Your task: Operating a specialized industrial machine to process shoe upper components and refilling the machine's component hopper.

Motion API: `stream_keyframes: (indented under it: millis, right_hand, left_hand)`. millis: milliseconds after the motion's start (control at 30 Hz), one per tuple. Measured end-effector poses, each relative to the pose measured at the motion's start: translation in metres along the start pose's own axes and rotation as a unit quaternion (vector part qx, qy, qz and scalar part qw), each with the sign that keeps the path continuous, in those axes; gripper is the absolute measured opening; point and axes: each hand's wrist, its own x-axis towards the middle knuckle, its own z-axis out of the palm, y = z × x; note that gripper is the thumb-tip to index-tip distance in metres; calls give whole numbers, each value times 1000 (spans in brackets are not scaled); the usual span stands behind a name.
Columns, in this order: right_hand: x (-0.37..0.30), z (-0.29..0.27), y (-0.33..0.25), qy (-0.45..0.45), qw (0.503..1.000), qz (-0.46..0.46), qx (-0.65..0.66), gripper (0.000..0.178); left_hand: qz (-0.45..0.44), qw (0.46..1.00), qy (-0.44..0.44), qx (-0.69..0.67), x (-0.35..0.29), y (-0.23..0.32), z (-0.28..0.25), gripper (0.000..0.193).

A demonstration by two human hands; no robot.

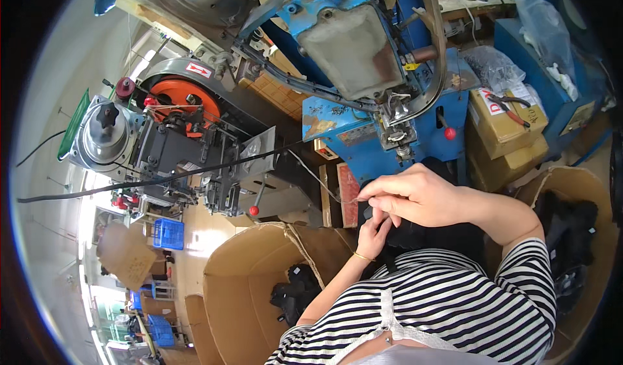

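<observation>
Right, so the thin pale strand (316, 176) sits mid-frame, sloping down from the centre-left to the person's fingertips. Right hand (418, 196): thumb and index nearly together at the strand's lower end. From here I can't tell if they actually clamp it. Left hand (375, 235): just below and touching the right, fingers bunched together; whatever is between them is hidden, can't tell.

My read on handling: strand's next to weightless, springy, holds a loose curve. Thread or fine wire, can't say which. Likely slides between bare fingertips and kinks if pushed. Best hold is a thumb-and-index pinch close to the lower end, light tension only, since it could snap or slip if yanked.

Black material (409, 238) under the hands, centre-right of the frame, looks soft and floppy; I'd take it by an edge with a full-finger pinch. Similar black pieces (295, 293) lie in the cardboard box (240, 261), lower centre-left. Blue machine (383, 141) stands upper centre, above the hands, its red-knobbed lever (449, 133) well apart from them.
</observation>
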Motion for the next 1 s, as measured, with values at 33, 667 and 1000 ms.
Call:
stream_keyframes:
  millis: [33, 667, 1000]
  right_hand:
    - [-5, 2, 7, 2, 1000, 4, 12, 20]
    - [-89, 46, 121, 73, 920, 219, 316, 21]
    - [-84, 47, 139, 57, 953, 194, 224, 26]
  left_hand:
    - [-36, 997, -15, -63, 1, -2, -4, 19]
    - [-160, 905, 43, -391, 64, 84, -41, 38]
    - [-113, 965, 46, -233, 71, 113, -21, 29]
